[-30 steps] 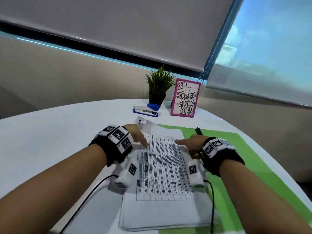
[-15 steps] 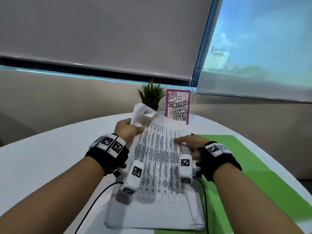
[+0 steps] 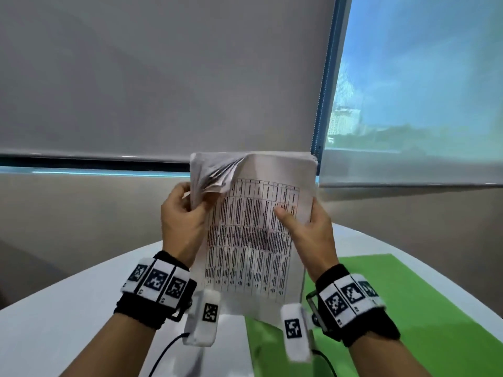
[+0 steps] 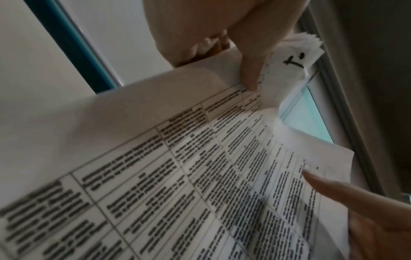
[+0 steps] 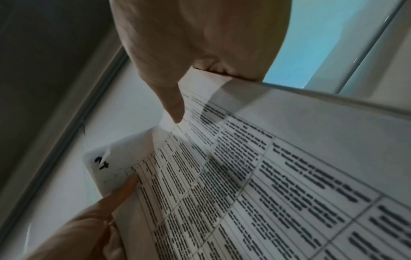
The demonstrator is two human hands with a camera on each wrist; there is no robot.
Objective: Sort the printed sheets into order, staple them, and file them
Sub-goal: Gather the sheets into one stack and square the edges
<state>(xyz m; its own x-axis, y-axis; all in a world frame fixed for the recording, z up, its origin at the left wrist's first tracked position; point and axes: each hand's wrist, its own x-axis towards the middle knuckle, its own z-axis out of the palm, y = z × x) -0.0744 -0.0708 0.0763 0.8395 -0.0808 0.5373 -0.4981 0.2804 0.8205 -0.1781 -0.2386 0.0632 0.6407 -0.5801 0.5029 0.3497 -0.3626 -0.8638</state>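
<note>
Both arms are raised. The left hand (image 3: 183, 221) pinches the sheets' (image 3: 253, 240) left edge; the right hand (image 3: 310, 235) grips the right edge, thumb apparently in front.

A large grey fabric roller blind (image 3: 163, 77) fills the upper left and centre of the head view, its straight bottom bar running across the middle left of the frame. Below it lies a dark gap, a thin pale blue strip, then a plain beige wall (image 3: 81, 213). A blue vertical window frame (image 3: 326, 77) stands right of centre. At the upper right, a glass window pane (image 3: 422, 63) shows blue sky with hazy buildings and trees lower down. A round white table (image 3: 54, 322) spans the bottom of the frame, and a bright green rectangular mat (image 3: 394, 308) lies on its right part.
</note>
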